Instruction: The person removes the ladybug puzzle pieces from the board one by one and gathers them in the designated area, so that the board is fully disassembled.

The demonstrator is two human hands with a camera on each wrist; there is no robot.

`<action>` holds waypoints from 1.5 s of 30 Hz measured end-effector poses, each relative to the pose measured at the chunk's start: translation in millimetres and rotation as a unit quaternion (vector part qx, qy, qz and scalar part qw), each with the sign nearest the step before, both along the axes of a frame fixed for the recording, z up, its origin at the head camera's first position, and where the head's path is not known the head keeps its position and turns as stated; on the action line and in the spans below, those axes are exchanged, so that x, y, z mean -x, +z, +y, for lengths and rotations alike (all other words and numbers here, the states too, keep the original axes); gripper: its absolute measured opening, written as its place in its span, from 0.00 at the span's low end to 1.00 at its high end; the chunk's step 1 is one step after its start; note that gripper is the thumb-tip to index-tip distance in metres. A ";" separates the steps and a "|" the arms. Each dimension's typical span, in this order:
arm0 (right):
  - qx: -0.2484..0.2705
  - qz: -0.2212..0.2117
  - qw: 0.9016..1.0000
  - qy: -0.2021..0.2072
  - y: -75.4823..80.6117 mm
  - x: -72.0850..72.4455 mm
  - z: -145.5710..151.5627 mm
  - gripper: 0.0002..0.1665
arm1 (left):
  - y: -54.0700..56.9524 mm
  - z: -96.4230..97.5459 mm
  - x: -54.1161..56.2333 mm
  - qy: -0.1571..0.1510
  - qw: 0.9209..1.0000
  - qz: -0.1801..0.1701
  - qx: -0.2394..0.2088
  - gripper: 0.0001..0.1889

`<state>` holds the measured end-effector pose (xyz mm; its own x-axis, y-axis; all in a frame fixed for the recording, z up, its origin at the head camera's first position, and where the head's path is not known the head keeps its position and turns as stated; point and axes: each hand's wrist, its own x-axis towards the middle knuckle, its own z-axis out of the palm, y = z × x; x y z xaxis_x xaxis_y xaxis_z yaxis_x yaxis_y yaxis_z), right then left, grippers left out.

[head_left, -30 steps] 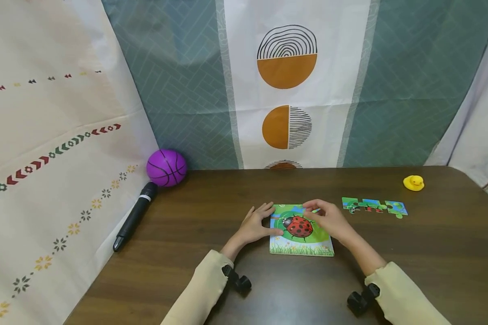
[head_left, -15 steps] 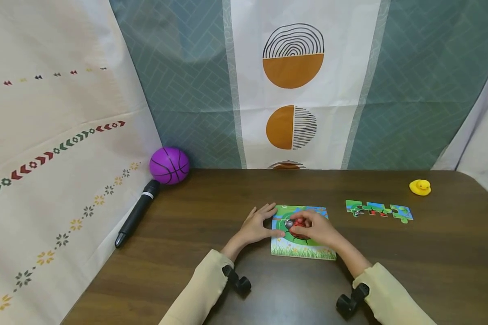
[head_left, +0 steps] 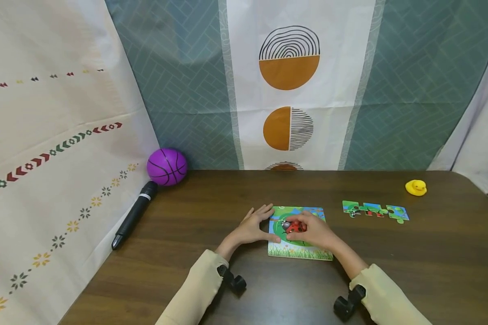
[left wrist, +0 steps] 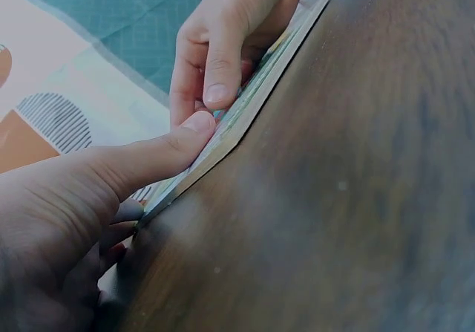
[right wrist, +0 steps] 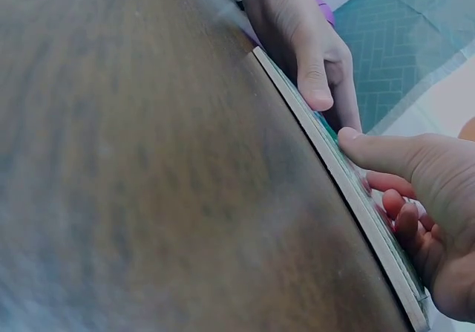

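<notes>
A square puzzle board (head_left: pixel 301 253) with a ladybug picture and printed grass lies on the wooden table. My left hand (head_left: pixel 250 230) rests at its left side, fingers stretched along the edge and thumb on the picture. My right hand (head_left: pixel 313 230) is over the ladybug (head_left: pixel 296 227), thumb and forefinger apart on the board's face with red showing between them. In the right wrist view the other fingers (right wrist: pixel 407 220) are bent close over the surface. From the left wrist view, the board's pale edge (left wrist: pixel 223 150) runs beneath both thumbs.
Several joined puzzle pieces (head_left: pixel 374 209) lie to the right of the board. Behind them sits a yellow rubber duck (head_left: pixel 416 188). At the left are a purple ball (head_left: pixel 166 167) and a black microphone (head_left: pixel 134 215), beside the hanging cloth (head_left: pixel 65 189).
My right hand has moved from the board's top right corner leftward and down onto the ladybug, covering part of it. The left hand stays at the left edge.
</notes>
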<state>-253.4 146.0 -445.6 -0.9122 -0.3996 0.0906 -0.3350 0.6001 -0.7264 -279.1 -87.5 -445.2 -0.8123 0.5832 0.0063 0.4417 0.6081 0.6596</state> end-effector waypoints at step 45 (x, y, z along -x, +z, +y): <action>0.011 -0.027 0.999 0.014 7.4 -5.5 -5.0 0.33 | -0.1 0.7 0.8 0.009 1.000 -0.012 -0.009 0.48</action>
<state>-247.9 140.9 -438.2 -0.9045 -0.4234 0.0514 -0.3118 0.5742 -0.7571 -279.9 -86.8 -445.2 -0.8226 0.5686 -0.0020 0.4154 0.6034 0.6807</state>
